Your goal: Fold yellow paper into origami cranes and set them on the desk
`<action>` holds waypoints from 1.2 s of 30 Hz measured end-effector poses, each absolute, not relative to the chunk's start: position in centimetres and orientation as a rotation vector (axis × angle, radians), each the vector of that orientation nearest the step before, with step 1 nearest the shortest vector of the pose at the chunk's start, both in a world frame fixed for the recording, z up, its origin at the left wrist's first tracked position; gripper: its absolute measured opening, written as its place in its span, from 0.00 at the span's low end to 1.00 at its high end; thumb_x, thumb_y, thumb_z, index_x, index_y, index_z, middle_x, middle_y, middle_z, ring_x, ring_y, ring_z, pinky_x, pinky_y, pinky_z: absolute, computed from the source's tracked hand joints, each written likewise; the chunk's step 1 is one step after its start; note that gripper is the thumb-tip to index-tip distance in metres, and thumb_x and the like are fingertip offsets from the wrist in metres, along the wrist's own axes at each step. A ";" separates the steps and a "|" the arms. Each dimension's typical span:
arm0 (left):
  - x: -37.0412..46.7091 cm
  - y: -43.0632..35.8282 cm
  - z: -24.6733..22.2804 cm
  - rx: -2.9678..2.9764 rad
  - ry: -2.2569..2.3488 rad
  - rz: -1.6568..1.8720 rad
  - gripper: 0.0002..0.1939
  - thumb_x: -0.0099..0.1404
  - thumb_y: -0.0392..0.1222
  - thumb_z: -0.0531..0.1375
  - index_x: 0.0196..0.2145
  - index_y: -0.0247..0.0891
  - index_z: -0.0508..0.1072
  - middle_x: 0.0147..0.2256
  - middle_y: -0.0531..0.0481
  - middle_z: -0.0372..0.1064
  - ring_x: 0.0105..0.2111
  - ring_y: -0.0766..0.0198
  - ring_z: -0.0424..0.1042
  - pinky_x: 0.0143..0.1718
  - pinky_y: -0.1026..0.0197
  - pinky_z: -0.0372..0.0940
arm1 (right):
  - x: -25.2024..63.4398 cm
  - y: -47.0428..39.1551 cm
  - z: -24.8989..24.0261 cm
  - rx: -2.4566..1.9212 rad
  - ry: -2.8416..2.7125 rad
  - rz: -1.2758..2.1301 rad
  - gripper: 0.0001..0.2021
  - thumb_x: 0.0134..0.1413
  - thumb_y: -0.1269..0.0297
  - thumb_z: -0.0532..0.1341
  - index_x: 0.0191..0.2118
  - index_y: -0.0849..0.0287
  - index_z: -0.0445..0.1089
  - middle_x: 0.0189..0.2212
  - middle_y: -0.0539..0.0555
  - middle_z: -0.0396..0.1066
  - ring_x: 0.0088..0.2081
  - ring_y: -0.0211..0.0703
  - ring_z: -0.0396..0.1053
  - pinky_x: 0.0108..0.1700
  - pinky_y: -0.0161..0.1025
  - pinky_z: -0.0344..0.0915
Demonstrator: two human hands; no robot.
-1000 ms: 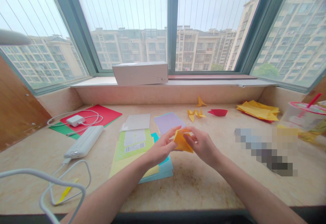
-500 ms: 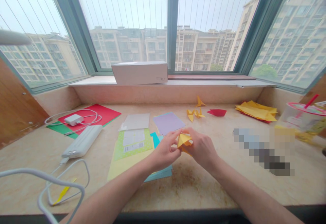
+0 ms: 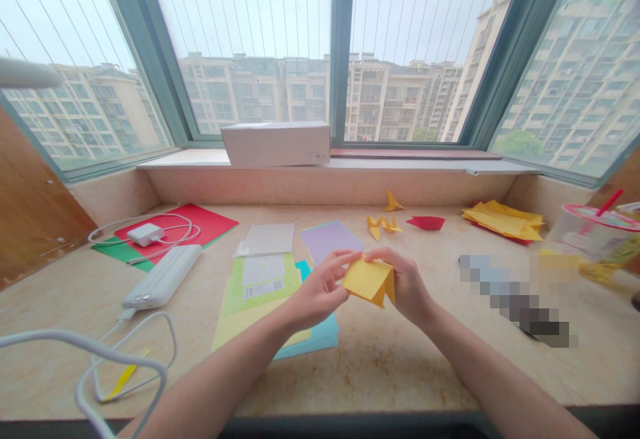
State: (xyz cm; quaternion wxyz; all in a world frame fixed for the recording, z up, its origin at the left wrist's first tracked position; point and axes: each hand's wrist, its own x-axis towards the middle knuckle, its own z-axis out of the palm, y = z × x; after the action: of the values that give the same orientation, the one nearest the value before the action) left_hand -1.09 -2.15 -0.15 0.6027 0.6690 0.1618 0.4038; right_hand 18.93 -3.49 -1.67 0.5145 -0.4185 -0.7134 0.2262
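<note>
A folded piece of yellow origami paper (image 3: 369,279) is held up over the counter between both hands. My left hand (image 3: 323,290) pinches its left edge with thumb and fingers. On the other side, my right hand (image 3: 407,286) grips the top right corner, its thumb hidden behind the paper. One broad yellow face tilts toward me, and a flap hangs down at the right. Behind the hands stand small folded yellow paper figures (image 3: 384,226) and a folded red paper piece (image 3: 425,223). A lilac paper sheet (image 3: 330,239) lies just beyond my left hand.
Left of my hands lie a green packet (image 3: 263,286) and blue sheets (image 3: 320,339). Further left are a white power bank (image 3: 163,278), cables and red paper (image 3: 210,222). To the right are yellow sheets (image 3: 503,219), a blurred-out object and a plastic cup (image 3: 580,232) with a straw.
The yellow paper has been turned and opened out, so a wide flat face shows instead of a small pointed shape. My hands have moved slightly apart.
</note>
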 end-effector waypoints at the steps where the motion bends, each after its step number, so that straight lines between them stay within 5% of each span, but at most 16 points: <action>1: -1.2 -2.2 0.0 1.519 0.351 0.914 0.25 0.62 0.40 0.64 0.57 0.47 0.70 0.59 0.43 0.52 0.55 0.50 0.64 0.53 0.53 0.63 | 19.0 -3.4 -1.7 -0.997 -1.705 0.570 0.05 0.57 0.65 0.61 0.40 0.56 0.69 0.29 0.49 0.74 0.26 0.40 0.70 0.26 0.33 0.62; 5: -1.3 -2.4 0.2 1.341 0.323 0.863 0.23 0.63 0.50 0.63 0.55 0.44 0.71 0.59 0.42 0.56 0.56 0.46 0.64 0.52 0.49 0.65 | 18.8 -3.1 -1.9 -0.978 -1.682 0.539 0.06 0.55 0.67 0.63 0.40 0.56 0.70 0.35 0.52 0.76 0.32 0.43 0.73 0.32 0.36 0.67; 8: -0.8 -2.3 0.0 1.301 0.440 0.856 0.22 0.66 0.52 0.60 0.53 0.39 0.70 0.44 0.42 0.72 0.43 0.56 0.73 0.45 0.54 0.67 | 18.5 -2.9 -2.0 -0.915 -1.714 0.409 0.05 0.55 0.68 0.63 0.39 0.56 0.70 0.39 0.55 0.75 0.41 0.47 0.73 0.42 0.41 0.68; 11: -0.4 -1.9 -0.7 1.322 0.515 0.850 0.23 0.63 0.51 0.64 0.52 0.38 0.69 0.35 0.46 0.74 0.34 0.62 0.74 0.38 0.60 0.65 | 18.2 -2.8 -2.2 -0.917 -1.736 0.358 0.04 0.55 0.68 0.62 0.38 0.55 0.71 0.39 0.55 0.74 0.42 0.47 0.72 0.44 0.43 0.68; 16: -0.5 -1.2 -1.3 1.358 0.576 0.917 0.23 0.59 0.47 0.68 0.49 0.38 0.70 0.38 0.46 0.73 0.37 0.61 0.73 0.38 0.61 0.64 | 18.0 -2.9 -2.2 -0.977 -1.583 0.586 0.12 0.51 0.65 0.65 0.42 0.55 0.67 0.37 0.54 0.75 0.38 0.46 0.74 0.38 0.40 0.70; 23: -0.6 -1.0 -1.0 1.367 0.683 1.156 0.25 0.58 0.43 0.67 0.51 0.40 0.65 0.42 0.47 0.68 0.41 0.59 0.72 0.41 0.59 0.67 | 18.0 -3.1 -0.7 -0.896 -1.392 1.017 0.19 0.60 0.51 0.58 0.50 0.59 0.64 0.38 0.59 0.78 0.36 0.48 0.77 0.39 0.44 0.74; 29: -0.5 -1.5 -0.9 1.401 0.684 1.121 0.26 0.59 0.45 0.67 0.52 0.39 0.66 0.41 0.45 0.72 0.42 0.57 0.73 0.42 0.57 0.68 | 18.0 -3.2 -1.4 -1.033 -1.437 0.777 0.16 0.54 0.52 0.65 0.42 0.58 0.75 0.38 0.58 0.79 0.41 0.50 0.77 0.46 0.47 0.74; 36: -0.7 -1.7 -0.8 1.535 0.808 1.211 0.14 0.60 0.49 0.66 0.37 0.35 0.75 0.32 0.48 0.76 0.34 0.60 0.74 0.36 0.61 0.67 | 18.1 -3.8 -1.7 -1.029 -1.495 0.616 0.12 0.52 0.55 0.67 0.40 0.55 0.77 0.38 0.56 0.80 0.40 0.50 0.78 0.45 0.47 0.75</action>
State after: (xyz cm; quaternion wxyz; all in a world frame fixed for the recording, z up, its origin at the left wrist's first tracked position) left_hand -0.74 -1.69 -0.82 0.4909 0.6323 0.3327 0.4985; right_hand 18.08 -3.78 -1.68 0.5750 -0.4392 -0.6382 0.2631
